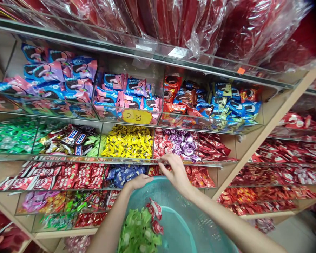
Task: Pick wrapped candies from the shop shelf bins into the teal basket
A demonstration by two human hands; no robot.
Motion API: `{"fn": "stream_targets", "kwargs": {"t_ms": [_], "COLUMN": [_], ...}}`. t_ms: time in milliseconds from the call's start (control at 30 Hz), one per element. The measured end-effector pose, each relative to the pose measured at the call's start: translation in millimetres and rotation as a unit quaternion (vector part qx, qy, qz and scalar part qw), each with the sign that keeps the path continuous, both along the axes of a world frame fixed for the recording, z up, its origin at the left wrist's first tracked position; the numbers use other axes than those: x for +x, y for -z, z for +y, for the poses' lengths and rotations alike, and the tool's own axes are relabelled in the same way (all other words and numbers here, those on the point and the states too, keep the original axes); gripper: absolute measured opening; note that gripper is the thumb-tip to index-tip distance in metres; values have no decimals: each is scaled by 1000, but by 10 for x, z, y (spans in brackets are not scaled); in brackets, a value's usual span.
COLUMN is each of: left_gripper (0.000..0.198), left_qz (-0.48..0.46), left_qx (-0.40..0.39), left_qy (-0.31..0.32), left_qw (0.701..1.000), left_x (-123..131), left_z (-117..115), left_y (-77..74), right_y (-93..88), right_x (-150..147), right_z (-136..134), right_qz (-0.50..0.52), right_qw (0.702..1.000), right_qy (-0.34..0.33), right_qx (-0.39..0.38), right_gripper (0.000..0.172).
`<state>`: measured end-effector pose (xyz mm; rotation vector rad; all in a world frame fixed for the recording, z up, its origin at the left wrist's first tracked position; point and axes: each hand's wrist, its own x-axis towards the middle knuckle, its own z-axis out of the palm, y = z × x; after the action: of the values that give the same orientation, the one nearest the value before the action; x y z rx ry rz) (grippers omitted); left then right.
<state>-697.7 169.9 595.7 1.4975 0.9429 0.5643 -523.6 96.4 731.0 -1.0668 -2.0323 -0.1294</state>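
Note:
A teal plastic basket is tilted toward the camera below the shelves, with green-wrapped candies on its left side and a few red-and-white candies beside them. My left hand grips the basket's far rim. Above that rim is my right hand, fingers apart and curved, at the front edge of the bin of red-and-white wrapped candies. Nothing shows between its fingers. Right of those candies lie purple-and-white ones.
Glass-fronted shelves hold yellow candies, green candies and blue-pink packets. A yellow tag reads 28. Plastic-wrapped red goods sit on top. More red candy bins stand at right.

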Motion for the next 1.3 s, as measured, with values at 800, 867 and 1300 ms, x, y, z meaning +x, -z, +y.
{"fn": "stream_targets", "kwargs": {"t_ms": [800, 867, 1300], "left_gripper": [57, 58, 55], "left_qz": [32, 34, 30], "left_qx": [16, 24, 20], "left_qy": [-13, -14, -12], "left_qw": [999, 999, 999], "left_x": [4, 8, -5], "left_z": [-91, -92, -47], "left_y": [-157, -160, -95], "right_y": [-630, -643, -726], "right_x": [-170, -173, 60], "right_z": [784, 785, 792], "right_qz": [-367, -372, -235], "right_qw": [924, 922, 970], "right_qy": [101, 100, 54], "right_qx": [47, 47, -23], "right_gripper": [25, 25, 40]}}
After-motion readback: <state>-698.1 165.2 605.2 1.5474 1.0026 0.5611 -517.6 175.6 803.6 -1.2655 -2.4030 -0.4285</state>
